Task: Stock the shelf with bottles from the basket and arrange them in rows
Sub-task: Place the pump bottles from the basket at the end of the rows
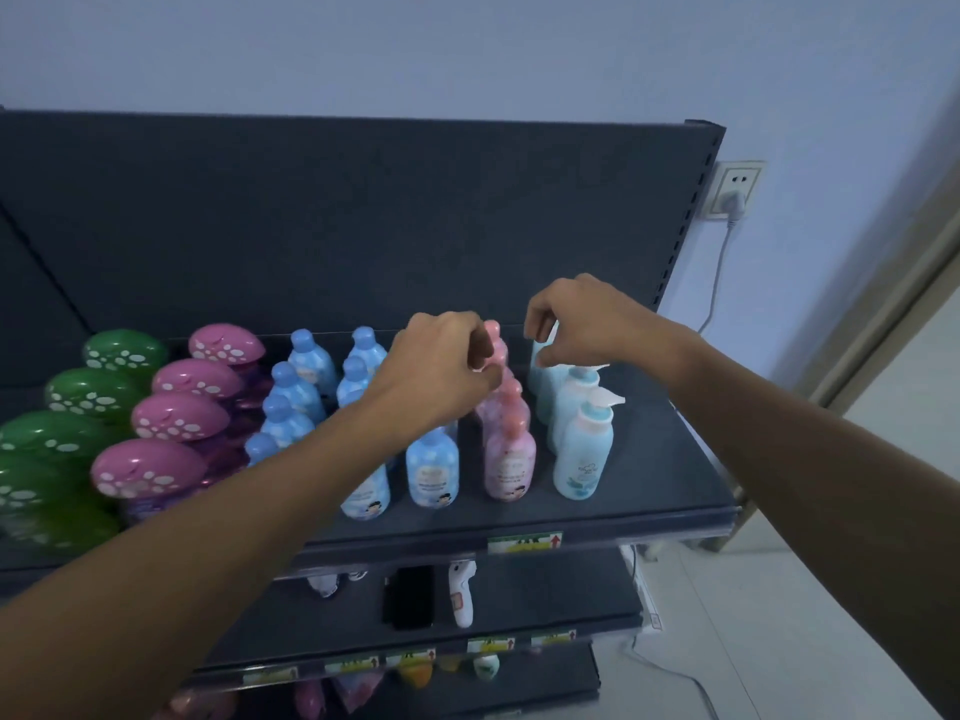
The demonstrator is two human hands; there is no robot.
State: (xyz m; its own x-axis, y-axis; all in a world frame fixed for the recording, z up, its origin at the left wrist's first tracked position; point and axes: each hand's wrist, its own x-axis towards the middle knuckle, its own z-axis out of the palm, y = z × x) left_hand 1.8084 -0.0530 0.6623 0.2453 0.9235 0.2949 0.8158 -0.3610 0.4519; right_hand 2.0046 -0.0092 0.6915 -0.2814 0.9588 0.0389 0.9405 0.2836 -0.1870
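**Both hands at the back of the bottle rows**

Head view: on the dark, matte metal shelf [670,459], smooth plastic bottles stand in rows running front edge to back panel. The left hand [441,363] pinches the rounded cap of a pink bottle [494,341] near the back. The right hand [582,319] curls its fingertips on a pale blue pump bottle [540,366] toward the back right corner. Glossy green domed lids [124,350] and pink domed lids [226,345], both white-spotted, fill the left end.

Both forearms are bare to each grip, left [441,366] and right [582,319], no sleeves visible.
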